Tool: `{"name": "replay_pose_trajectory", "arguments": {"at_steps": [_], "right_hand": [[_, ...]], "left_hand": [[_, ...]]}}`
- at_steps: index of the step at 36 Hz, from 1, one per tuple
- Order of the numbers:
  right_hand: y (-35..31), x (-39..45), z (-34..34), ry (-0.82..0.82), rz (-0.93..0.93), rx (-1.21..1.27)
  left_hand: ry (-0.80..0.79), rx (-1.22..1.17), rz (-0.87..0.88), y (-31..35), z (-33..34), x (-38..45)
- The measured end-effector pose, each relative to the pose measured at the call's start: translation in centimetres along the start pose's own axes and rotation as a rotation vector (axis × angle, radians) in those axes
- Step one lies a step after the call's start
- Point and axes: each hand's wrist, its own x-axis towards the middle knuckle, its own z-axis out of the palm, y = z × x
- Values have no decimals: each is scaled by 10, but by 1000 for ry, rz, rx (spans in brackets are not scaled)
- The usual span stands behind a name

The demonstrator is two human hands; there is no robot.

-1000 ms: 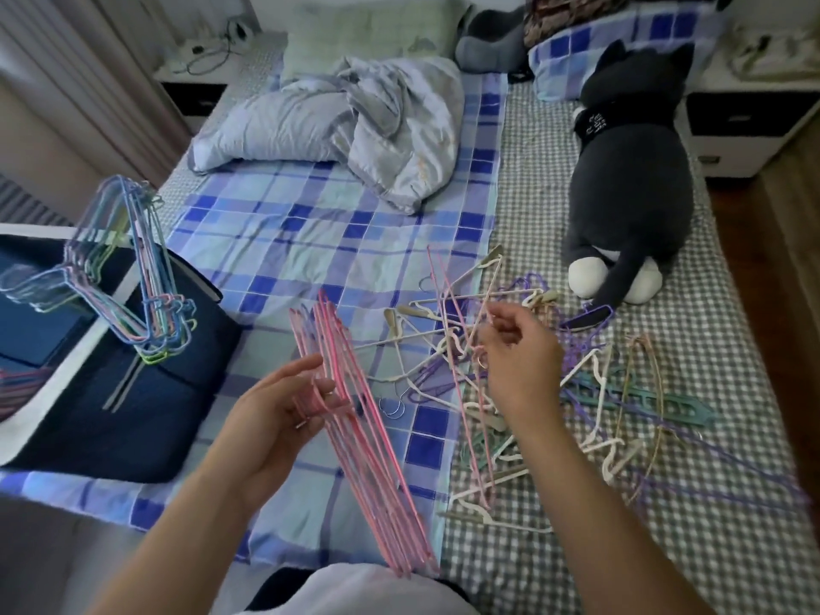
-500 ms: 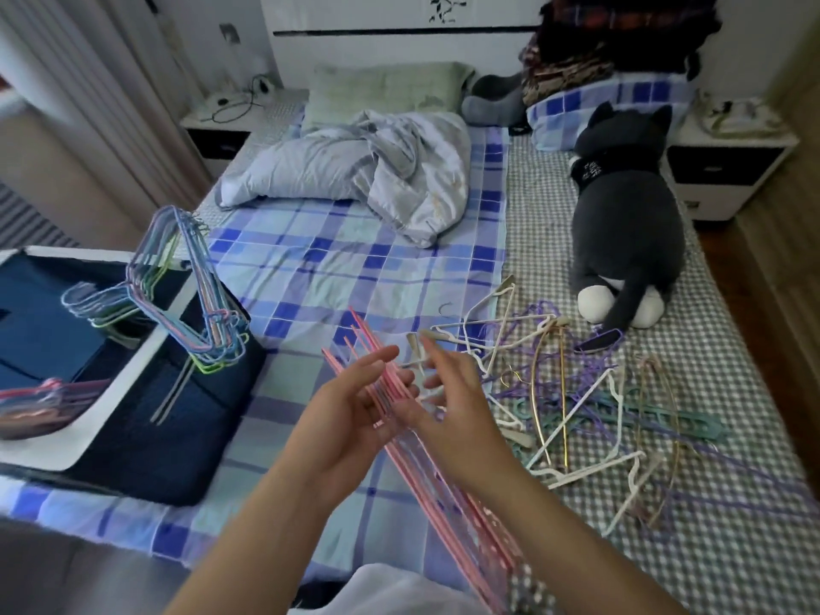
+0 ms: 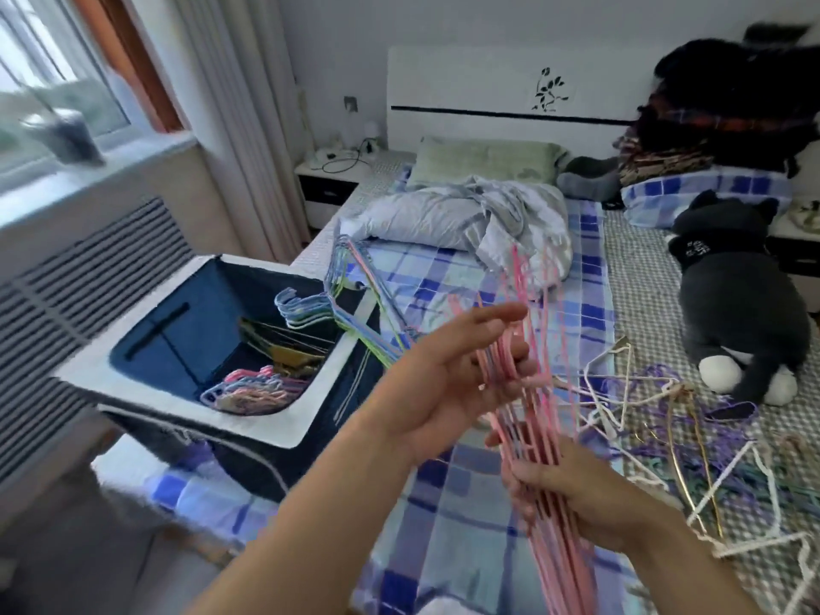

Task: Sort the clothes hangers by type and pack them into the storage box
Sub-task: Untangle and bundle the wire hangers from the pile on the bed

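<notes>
A bed [image 3: 466,281] with a blue checked sheet fills the middle and right of the frame. At centre left a dark blue storage box [image 3: 186,348] with a pale rim sits on the bed's edge, open; pastel hangers [image 3: 257,388] lie in its lower corner, and a bunch of blue and green wire hangers [image 3: 350,304] leans over its right rim. A grey plush cat [image 3: 736,312] lies at the right edge. Below it, at lower right, loose white, purple and gold hangers [image 3: 665,419] sprawl tangled on the checked cover. In the lower centre a bundle of pink hangers [image 3: 532,392] stands nearly upright. The left hand [image 3: 443,383] steadies its upper part, fingers almost straight along the wires, thumb behind. The right hand [image 3: 572,494] grips the bundle lower down, fingers curled round it
</notes>
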Motion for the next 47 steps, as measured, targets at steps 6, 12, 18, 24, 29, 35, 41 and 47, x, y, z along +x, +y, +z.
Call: {"name": "replay_pose_trajectory", "arguments": {"at_steps": [6, 12, 18, 24, 29, 35, 41, 47], "right_hand": [[-32, 68, 97, 227, -191, -729], [-80, 136, 161, 59, -313, -1387], [-56, 182, 244, -110, -400, -1721], [13, 220, 275, -128, -424, -1725], [45, 241, 264, -90, -343, -1713], [55, 237, 248, -40, -242, -1737], [49, 225, 241, 26, -419, -1757], [52, 229, 233, 50, -409, -1674]], "left_hand": [[158, -34, 163, 60, -79, -74], [489, -168, 383, 84, -133, -132], [910, -180, 370, 74, -204, -184], [1157, -3, 288, 60, -273, -201], [1129, 92, 109, 39, -317, -187], [1128, 73, -95, 4, -332, -177], [1088, 127, -54, 9, -318, -176], [1087, 113, -3, 14, -314, -166]]}}
